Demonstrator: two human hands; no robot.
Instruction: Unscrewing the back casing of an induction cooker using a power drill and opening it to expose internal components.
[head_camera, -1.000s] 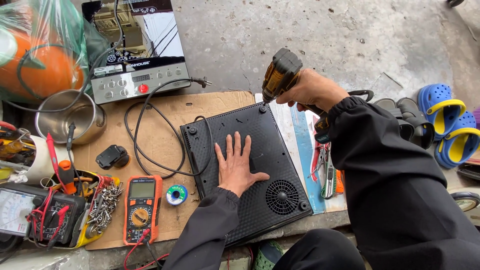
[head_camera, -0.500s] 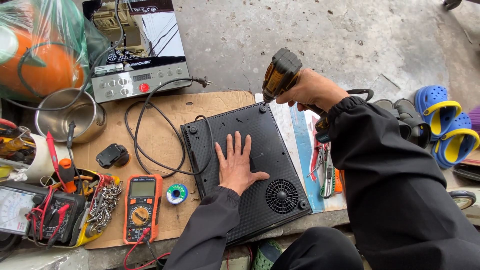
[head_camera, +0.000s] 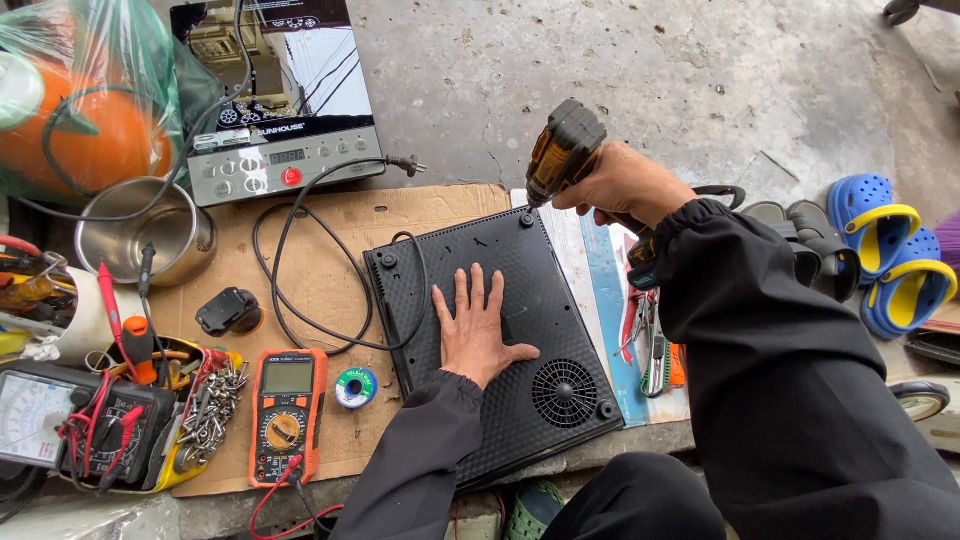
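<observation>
- A green and clear plastic bag (head_camera: 90, 100) wraps an orange appliance at the far left corner.
- The orange multimeter (head_camera: 287, 415) on the cardboard has a grey rectangular screen at its top.
- The silver cooker panel (head_camera: 285, 165) carries a small dark display.
- An analogue meter (head_camera: 30, 415) with a white dial sits at the left edge.

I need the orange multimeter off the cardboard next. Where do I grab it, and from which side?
Take the orange rectangular multimeter across its long side edges at mid-body, coming straight down from above. It lies flat, face up on the brown cardboard sheet, so only the sides offer a grip. Its red test lead trails from the bottom end, and the small green solder spool sits close on its right.
</observation>
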